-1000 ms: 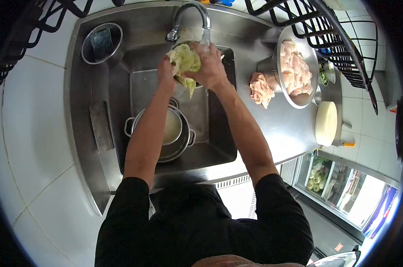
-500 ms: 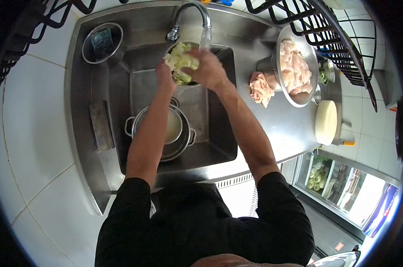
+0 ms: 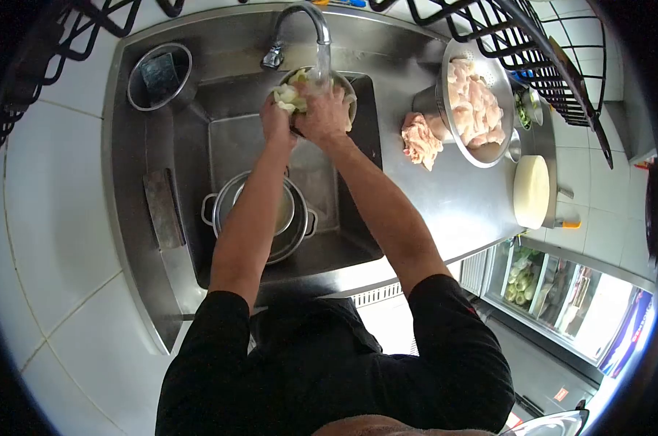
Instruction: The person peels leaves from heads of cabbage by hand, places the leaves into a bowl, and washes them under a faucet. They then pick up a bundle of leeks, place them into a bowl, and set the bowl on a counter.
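A round metal bowl of pale green, leafy-looking vegetable pieces sits under the faucet, with water running into it. My left hand grips the bowl's left side, most of its fingers hidden by the rim and the vegetables. Over the pieces lies my right hand, palm down with fingers spread, right in the stream. Nearer to me in the sink, a two-handled pot holds a smaller pan, partly covered by my left forearm.
On the right counter stand a colander of raw chicken pieces, a heap of chicken skin or trimmings and a pale round block. A metal container is back left. Black wire racks hang overhead.
My right hand has come down from above the bowl and now presses flat onto the vegetables under the water. My left hand stays at the bowl's left side.
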### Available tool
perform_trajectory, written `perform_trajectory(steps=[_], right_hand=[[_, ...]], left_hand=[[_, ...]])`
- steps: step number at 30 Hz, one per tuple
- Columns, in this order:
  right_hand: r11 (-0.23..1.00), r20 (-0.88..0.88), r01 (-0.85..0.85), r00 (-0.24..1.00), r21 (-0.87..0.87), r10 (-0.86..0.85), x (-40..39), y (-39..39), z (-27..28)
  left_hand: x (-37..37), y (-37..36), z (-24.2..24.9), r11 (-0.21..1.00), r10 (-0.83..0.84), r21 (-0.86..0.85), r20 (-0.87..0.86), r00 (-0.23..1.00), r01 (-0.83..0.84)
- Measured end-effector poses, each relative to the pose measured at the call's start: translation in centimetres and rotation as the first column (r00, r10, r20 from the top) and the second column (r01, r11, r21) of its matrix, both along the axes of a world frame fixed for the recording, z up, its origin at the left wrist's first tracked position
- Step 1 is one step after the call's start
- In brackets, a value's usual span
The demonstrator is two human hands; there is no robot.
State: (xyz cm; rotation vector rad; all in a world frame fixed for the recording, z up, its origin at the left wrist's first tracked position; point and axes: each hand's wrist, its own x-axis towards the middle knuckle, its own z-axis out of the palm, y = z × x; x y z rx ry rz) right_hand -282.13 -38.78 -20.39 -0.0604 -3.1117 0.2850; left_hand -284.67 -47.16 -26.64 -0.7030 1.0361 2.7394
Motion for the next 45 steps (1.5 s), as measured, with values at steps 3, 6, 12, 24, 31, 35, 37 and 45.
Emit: perform_trajectory(steps=[3,6,12,24,31,35,37,45], right_hand=[[0.998,0.121,-0.054,0.991,-0.029,0.057,-0.6,0.4,0.5],[0.946,0.017,-0.116,0.992,-0.302,0.127,-0.1,0.6,0.1],[0.11,0.521,0.51,0.848,-0.853,0.1,1.6,8.3,0.2],[-0.259,0.416,0.41,0.909,-0.875,0.031,4.7,6.9,-2.5],[0.815,0.195,0.363,0.932,-0.452,-0.307,6.9,4.3,3.0],[0.948,0.164,0.292,0.949,-0.128,-0.27,8.5,2.5,5.5],[0.969,0.136,0.246,0.96,-0.003,-0.244,10.1,2.0,7.7],[0.942,-0.203,0.097,0.965,-0.321,-0.169,11.8,5.3,6.4]], left_hand=[[-0.7,-0.4,-0.9,0.998,0.011,-0.057,0.078,0.997,-0.007],[-1.5,-1.1,-1.6,0.996,0.001,-0.088,0.082,0.997,0.007],[-3.0,-4.1,1.3,0.951,-0.241,-0.183,0.068,0.968,0.25],[0.7,1.4,5.0,-0.294,-0.555,-0.794,-0.311,0.771,-0.532],[3.9,5.6,1.2,0.653,-0.271,-0.756,-0.294,0.917,-0.049],[6.6,7.3,-1.4,0.896,-0.15,0.371,-0.262,0.953,0.243],[8.1,8.2,-2.5,0.742,-0.125,0.611,-0.276,0.953,0.274],[11.2,12.0,-1.7,0.484,-0.138,0.837,-0.214,0.967,0.255]])
